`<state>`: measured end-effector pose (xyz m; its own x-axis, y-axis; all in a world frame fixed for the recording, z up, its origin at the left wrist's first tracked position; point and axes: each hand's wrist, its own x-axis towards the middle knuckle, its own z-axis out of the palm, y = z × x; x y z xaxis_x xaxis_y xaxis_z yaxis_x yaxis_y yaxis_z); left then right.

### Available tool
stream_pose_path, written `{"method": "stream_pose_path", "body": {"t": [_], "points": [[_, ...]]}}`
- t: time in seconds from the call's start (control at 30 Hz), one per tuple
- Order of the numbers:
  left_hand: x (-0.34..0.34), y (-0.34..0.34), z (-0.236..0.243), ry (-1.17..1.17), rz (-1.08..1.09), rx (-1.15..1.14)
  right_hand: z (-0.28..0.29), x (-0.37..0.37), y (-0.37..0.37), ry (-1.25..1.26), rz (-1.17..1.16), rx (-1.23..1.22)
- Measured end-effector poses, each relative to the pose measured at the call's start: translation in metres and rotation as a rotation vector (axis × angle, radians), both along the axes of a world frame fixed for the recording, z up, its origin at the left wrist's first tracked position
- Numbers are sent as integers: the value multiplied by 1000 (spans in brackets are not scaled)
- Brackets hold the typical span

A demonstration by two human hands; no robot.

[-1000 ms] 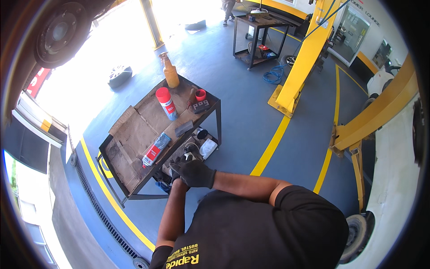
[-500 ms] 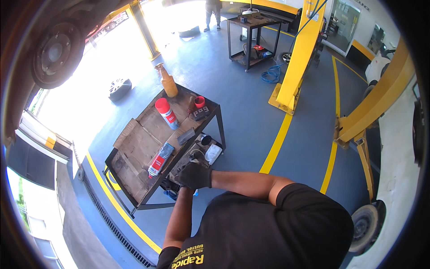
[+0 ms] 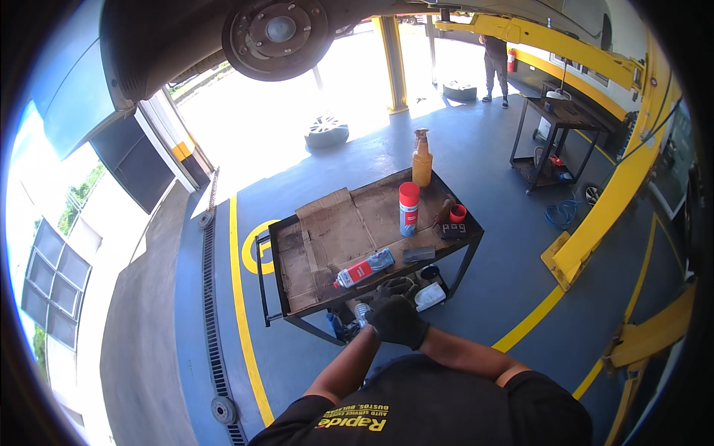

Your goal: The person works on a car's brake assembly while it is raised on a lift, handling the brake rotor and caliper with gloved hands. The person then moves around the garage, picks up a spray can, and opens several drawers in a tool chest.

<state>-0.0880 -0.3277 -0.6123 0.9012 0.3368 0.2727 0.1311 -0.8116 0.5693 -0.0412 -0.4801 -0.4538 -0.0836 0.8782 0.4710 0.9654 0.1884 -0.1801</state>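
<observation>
Both gloved hands meet just off the near edge of the metal cart (image 3: 275, 253), at about six o'clock from its cardboard-covered top. The right hand (image 3: 398, 321), in a black glove, lies on top with fingers curled down; the left hand (image 3: 381, 291) is mostly hidden beneath and beyond it, so how wide either grip is, or whether anything is held, cannot be told. They hover over the cart's lower shelf, where a white jug (image 3: 430, 296) sits at three o'clock of the hands and a small metal part (image 3: 362, 311) just left of them. On the cart top, a red-labelled spray bottle (image 3: 363, 268) lies on its side at twelve o'clock of the hands, untouched; a red-capped aerosol can (image 3: 408, 209) and an amber spray bottle (image 3: 422, 158) stand farther back. Judging by this, the work looks early: the hands are busy at the shelf, and nothing on top appears picked up.
</observation>
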Motion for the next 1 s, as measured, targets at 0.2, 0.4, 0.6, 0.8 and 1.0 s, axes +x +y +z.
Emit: {"method": "stream_pose_path", "body": {"t": [0.2,0.4,0.6,0.8,1.0], "points": [[2,-6,9,-558,163,81,10,-4,22,51,73,61],[-23,35,47,-299,9,-201,-5,3,10,545,159,-52],[-44,32,85,-288,307,-1116,-49,101,-3,847,-167,-164],[-33,36,78,-242,472,-1322,-109,236,59,1024,-357,-91],[16,34,75,-141,408,-971,-151,304,177,708,-296,213]]}}
